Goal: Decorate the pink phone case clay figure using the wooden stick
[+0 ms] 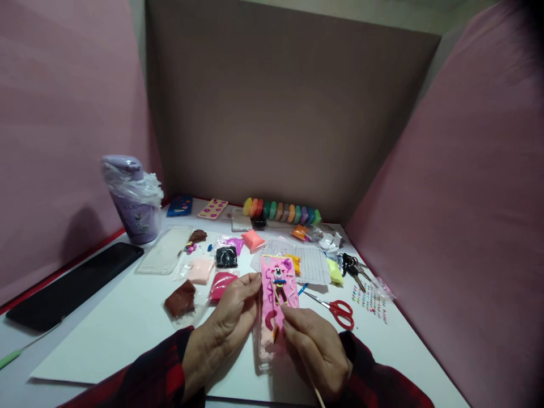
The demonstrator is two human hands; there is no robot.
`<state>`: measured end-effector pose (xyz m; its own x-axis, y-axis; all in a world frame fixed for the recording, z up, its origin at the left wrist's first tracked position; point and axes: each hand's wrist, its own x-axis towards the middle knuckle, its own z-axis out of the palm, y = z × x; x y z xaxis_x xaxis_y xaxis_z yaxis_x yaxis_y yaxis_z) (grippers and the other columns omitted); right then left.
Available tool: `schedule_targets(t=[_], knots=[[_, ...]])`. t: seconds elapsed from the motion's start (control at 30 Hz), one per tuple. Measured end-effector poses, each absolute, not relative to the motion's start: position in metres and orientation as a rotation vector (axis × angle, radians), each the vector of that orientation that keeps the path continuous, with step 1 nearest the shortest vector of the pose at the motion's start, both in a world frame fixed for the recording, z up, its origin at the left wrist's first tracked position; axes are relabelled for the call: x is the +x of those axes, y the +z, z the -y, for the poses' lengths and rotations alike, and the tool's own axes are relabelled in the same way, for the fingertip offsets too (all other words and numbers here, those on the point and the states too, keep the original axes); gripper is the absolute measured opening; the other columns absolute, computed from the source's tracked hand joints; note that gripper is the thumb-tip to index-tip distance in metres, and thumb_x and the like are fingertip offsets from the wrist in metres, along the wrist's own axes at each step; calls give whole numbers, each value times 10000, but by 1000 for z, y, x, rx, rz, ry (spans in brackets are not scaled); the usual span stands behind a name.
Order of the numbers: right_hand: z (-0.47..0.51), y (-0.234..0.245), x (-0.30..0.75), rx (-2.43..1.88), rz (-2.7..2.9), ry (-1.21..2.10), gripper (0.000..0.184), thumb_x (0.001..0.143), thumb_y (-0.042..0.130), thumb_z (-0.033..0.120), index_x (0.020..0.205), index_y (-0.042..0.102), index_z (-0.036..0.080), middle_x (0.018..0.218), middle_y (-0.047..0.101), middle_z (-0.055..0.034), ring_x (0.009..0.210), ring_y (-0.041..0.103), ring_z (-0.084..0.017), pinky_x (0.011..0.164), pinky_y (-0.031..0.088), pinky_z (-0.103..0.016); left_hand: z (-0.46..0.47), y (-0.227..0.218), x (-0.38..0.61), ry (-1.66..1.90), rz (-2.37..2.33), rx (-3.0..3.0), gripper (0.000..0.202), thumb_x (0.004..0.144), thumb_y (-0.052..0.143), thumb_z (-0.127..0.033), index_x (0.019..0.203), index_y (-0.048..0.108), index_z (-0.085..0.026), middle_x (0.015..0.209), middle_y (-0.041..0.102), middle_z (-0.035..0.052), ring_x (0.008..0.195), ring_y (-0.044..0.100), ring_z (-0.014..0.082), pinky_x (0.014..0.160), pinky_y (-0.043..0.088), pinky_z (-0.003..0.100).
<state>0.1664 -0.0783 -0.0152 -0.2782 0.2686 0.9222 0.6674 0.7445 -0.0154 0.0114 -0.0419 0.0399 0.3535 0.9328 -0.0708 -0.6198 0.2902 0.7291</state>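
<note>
My left hand (233,317) grips the left edge of a phone case (266,303) covered in pink clay, tilted up toward me. A small clay figure (279,283) with a white head, blue and yellow middle and dark legs is on the case, among purple squiggles and a dark pink curved piece. In my right hand (314,345) is a thin wooden stick (313,385), pinched between closed fingers. Its upper end lies over the case near the figure; the exact contact cannot be made out. The right fingers cover the case's lower right part.
Clay packets, including black (226,256), dark pink (222,285) and brown (180,299), lie left. Red-handled scissors (341,313), keys (355,266) and bead stickers (369,300) lie right. Behind are a written sheet (312,263) and a clay row (280,212). A purple bottle (138,209) stands left.
</note>
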Motion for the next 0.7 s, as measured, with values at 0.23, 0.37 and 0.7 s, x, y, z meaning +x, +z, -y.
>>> schedule_targets(t=[0.23,0.37,0.7], knots=[[85,-16,170,-787,1876,-432,245,837,577,107,1066,649,158,1016,710,-96,942,661,-234,745,582,-330,42,41,10,1095,-545,697,164,670,735,-196,622,580,-171,737,657,79,788,622,239,700,500,328],[82,-12,169,-752,1887,-397,253,848,540,95,1076,638,144,993,710,-102,901,673,-220,715,591,-306,43,40,11,1088,-543,696,157,682,726,-216,618,586,-187,746,657,78,785,625,241,685,501,319],[82,-5,168,-670,1944,-446,221,859,539,80,1059,633,86,1000,703,-135,894,666,-216,715,587,-293,40,28,8,1109,-451,742,143,777,669,-267,822,625,-139,834,654,78,789,613,203,741,501,344]])
